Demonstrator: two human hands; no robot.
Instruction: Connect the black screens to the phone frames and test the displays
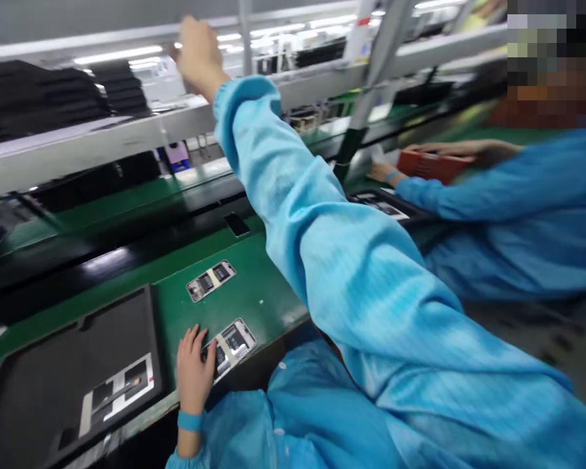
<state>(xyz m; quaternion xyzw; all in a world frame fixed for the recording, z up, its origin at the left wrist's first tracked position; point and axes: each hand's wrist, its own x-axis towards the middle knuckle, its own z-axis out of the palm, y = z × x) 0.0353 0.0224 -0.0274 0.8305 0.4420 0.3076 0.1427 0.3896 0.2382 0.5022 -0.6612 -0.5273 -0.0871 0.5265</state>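
My left hand (195,365) lies at the near edge of the green bench, its fingers stretched out and the thumb over one end of an opened phone (237,342). The phone's inner parts and a pale strip across its middle are visible. Raised high at the upper left, my right hand (200,55) is by the overhead shelf rail, its fingers curled. Whatever it may hold is hidden. A second opened phone (211,280) lies just beyond my left hand, and a dark phone-sized panel (237,225) farther back.
A black tray (78,345) with phone parts occupies the bench's left. Stacked black trays (39,98) stand on the shelf (97,140). At right, a co-worker's hands are near a red box (434,166) and another tray (385,202). A slanted metal post (371,85) stands behind my arm.
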